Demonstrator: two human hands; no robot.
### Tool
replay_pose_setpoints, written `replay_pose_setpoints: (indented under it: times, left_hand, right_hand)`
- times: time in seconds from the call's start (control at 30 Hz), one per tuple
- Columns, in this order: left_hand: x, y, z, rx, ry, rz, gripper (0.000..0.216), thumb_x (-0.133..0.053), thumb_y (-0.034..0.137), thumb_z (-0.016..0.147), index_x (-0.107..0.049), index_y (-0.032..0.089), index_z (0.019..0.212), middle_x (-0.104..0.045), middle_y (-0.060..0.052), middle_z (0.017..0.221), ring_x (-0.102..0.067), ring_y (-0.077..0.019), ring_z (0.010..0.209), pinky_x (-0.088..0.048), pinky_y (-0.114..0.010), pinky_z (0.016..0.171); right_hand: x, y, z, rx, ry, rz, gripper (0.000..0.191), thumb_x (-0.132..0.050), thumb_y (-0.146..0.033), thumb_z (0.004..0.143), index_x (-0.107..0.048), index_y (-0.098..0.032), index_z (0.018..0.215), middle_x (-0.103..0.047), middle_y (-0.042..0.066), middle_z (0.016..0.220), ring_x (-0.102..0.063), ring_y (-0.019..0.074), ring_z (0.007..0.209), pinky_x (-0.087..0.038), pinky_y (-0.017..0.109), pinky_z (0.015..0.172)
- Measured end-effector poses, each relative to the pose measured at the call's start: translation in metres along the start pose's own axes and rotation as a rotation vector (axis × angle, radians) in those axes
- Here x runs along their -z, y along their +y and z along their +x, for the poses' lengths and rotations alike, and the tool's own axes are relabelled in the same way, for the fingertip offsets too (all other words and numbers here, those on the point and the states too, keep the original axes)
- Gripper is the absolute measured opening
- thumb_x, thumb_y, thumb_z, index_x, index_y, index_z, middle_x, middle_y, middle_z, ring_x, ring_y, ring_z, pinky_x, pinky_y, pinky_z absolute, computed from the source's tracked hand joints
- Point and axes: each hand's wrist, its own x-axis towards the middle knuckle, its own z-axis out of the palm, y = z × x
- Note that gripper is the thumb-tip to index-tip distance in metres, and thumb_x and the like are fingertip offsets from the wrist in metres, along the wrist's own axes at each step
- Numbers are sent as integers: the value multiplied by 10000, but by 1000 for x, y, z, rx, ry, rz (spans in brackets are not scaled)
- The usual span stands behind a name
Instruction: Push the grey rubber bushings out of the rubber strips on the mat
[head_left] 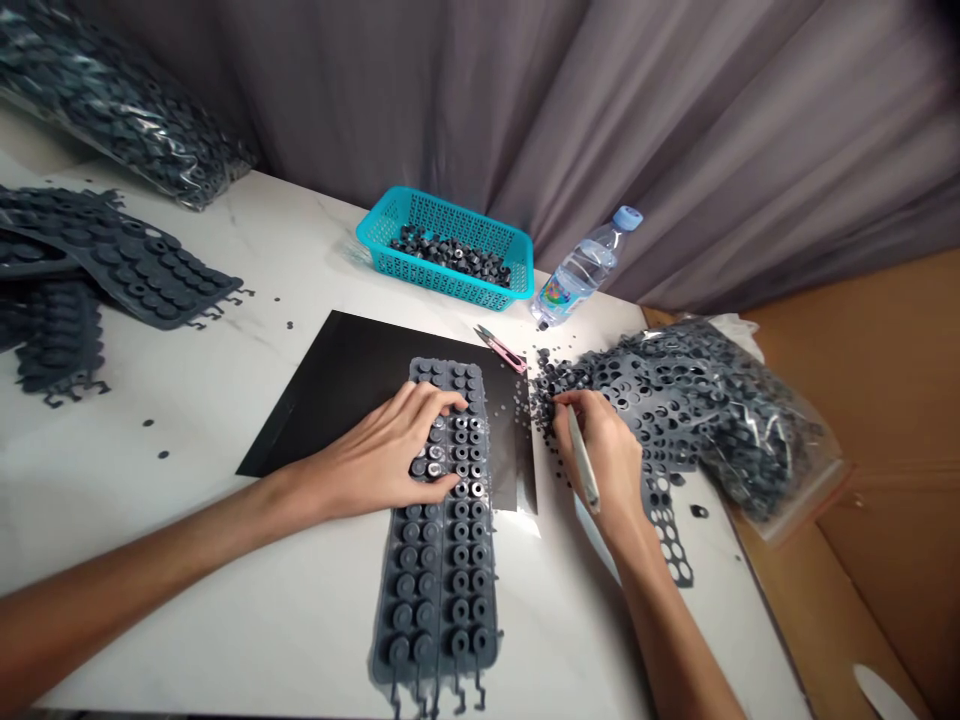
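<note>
A dark grey moulded rubber sheet lies lengthwise before me, with rows of round knobs, some on the right side with holes and a few shiny ones. My left hand rests on its upper half, thumb and fingers apart. My right hand is closed around a slim silvery pen-like tool, whose working tip is hidden. Its fingertips are at a pile of small grey rubber bits, right of the sheet. Under the sheet's upper part is a black mat.
Pink thread snips lie behind the sheet. Farther back stand a turquoise basket of small grey parts and a water bottle. Punched sheets and a filled plastic bag lie right; more sheets and another bag left.
</note>
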Motion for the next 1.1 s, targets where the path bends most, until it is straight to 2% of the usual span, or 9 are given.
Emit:
replay_pose_setpoints:
  times: [0.23, 0.37, 0.43, 0.5, 0.63, 0.73, 0.87, 1.1]
  left_hand:
    - [6, 6, -3, -48, -94, 42, 470, -628, 383, 921, -511, 282, 1365, -496, -77, 1250, -492, -283, 1231, -507, -476, 1033]
    - [4, 8, -5, -77, -113, 18, 457, -628, 347, 920, -519, 276, 1357, -499, -75, 1241, -502, -279, 1213, -514, -475, 1024]
    - [4, 10, -6, -76, -120, 7, 464, -630, 347, 915, -512, 272, 1358, -507, -76, 1242, -510, -279, 1211, -518, -474, 1020]
    - [4, 12, -6, -65, -106, 1, 508, -643, 364, 900, -492, 265, 1375, -510, -80, 1256, -512, -285, 1217, -521, -471, 1020]
    - [5, 11, -2, -57, -29, 42, 657, -706, 405, 824, -460, 233, 1408, -480, -107, 1323, -471, -312, 1265, -473, -505, 1092]
    - [4, 5, 3, -43, -17, 47, 753, -758, 473, 759, -466, 229, 1409, -463, -114, 1348, -437, -330, 1287, -441, -524, 1131]
    - [3, -2, 7, -17, -52, 3, 789, -776, 539, 734, -462, 272, 1408, -479, -95, 1332, -440, -324, 1266, -458, -531, 1108]
    - [1, -6, 9, 7, -76, -19, 774, -797, 557, 714, -500, 315, 1387, -479, -76, 1313, -426, -322, 1270, -443, -530, 1112]
  right_hand:
    - [5, -10, 2, 60, 12, 128, 334, -483, -430, 1066, -681, -212, 911, -669, 64, 868, -624, 225, 776, -422, 333, 693]
    - [5, -11, 2, 148, -28, 268, 298, -461, -355, 1083, -709, -190, 1094, -643, 68, 908, -614, 211, 789, -458, 334, 732]
    - [4, -12, 1, 197, -74, 345, 269, -488, -326, 1075, -671, -190, 1218, -642, 60, 925, -609, 198, 780, -479, 329, 749]
    - [3, -15, -1, 208, -131, 425, 249, -541, -319, 1058, -632, -202, 1258, -663, 46, 931, -615, 184, 763, -501, 318, 752]
    - [1, -24, -5, 212, -211, 544, 122, -617, -320, 1029, -636, -224, 1103, -699, 26, 923, -632, 161, 743, -521, 285, 720]
    - [0, -30, -7, 316, -249, 584, 89, -623, -293, 1026, -664, -215, 1009, -682, 29, 892, -623, 154, 737, -515, 277, 710]
    - [-2, -30, -6, 445, -287, 616, 86, -602, -246, 1030, -674, -199, 1031, -680, 61, 931, -606, 166, 773, -519, 290, 732]
    - [-1, -28, -6, 465, -332, 578, 81, -601, -261, 1031, -660, -206, 1040, -669, 53, 935, -608, 167, 791, -510, 284, 745]
